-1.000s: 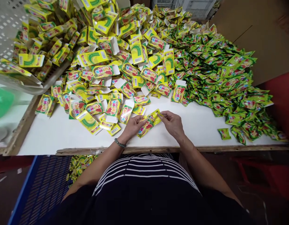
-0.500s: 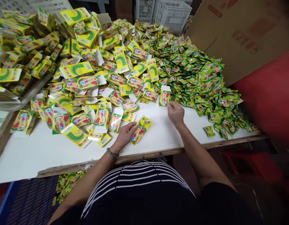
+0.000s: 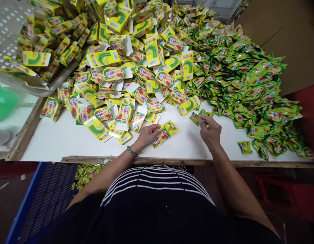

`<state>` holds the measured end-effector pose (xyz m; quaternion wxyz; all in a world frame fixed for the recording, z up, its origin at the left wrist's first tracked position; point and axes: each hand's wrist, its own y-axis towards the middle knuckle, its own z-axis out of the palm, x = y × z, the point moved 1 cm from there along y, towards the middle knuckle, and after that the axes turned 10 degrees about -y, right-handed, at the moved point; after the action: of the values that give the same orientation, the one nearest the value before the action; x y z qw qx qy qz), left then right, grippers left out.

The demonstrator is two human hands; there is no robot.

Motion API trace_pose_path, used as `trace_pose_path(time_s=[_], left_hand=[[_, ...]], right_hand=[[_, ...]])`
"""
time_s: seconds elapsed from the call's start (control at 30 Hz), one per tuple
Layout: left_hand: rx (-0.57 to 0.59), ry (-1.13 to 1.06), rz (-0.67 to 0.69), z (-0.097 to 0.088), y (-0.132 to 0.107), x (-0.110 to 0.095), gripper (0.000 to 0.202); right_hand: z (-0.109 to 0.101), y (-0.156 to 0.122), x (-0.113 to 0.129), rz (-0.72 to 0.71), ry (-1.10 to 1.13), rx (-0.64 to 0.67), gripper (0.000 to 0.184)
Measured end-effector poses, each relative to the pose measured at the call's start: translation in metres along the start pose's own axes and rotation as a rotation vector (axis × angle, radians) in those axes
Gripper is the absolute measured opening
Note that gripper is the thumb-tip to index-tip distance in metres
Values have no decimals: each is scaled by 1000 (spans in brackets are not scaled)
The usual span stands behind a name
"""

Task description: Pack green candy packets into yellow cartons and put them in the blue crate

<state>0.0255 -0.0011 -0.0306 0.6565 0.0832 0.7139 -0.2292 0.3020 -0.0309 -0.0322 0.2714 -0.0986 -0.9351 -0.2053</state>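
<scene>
My left hand (image 3: 149,136), a beaded bracelet at its wrist, pinches a small yellow and green candy packet (image 3: 160,138) close above the table's front edge. The packet slants up to the right, its printed face upward. Between the thumb and fingers of my right hand (image 3: 210,130) is a green candy sachet (image 3: 195,118), partly covered by the fingers. Just beyond that hand lies a yellow box (image 3: 189,105), at the edge of a heap of open-flapped candy boxes (image 3: 116,115). To the right spreads a large heap of green sachets (image 3: 238,84).
A single sachet (image 3: 244,147) lies near the front edge of the white table (image 3: 57,142). At the left stands a pale perforated basket (image 3: 9,37) of boxes. Below is a blue crate (image 3: 45,193) with packets; a red stool (image 3: 286,196) stands at lower right.
The view has shifted, so the table's contents appear farther right. My right hand has left the box by the heap, which now lies turned, and has taken hold of a green sachet. My left hand keeps its packet.
</scene>
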Motion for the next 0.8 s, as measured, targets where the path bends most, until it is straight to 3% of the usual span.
trace_pose_path(time_s=[0.1,0.23,0.4,0.57,0.8], left_hand=[[-5,-43,-4,1,0,4,41],[4,-19,-18,-2,-1,4,40],[5,21,0,-6,-5,-1,37],[-25,-23,-3,-4,-3,0,36],[35,-26,-1,-5,-6,0,36]], right_hand=[[4,-5,32,75,351,139,27],[13,1,63,17,423,390,24],[9,17,62,52,513,295,25],[12,19,71,-112,299,535,18],[13,21,82,-401,37,603,22]])
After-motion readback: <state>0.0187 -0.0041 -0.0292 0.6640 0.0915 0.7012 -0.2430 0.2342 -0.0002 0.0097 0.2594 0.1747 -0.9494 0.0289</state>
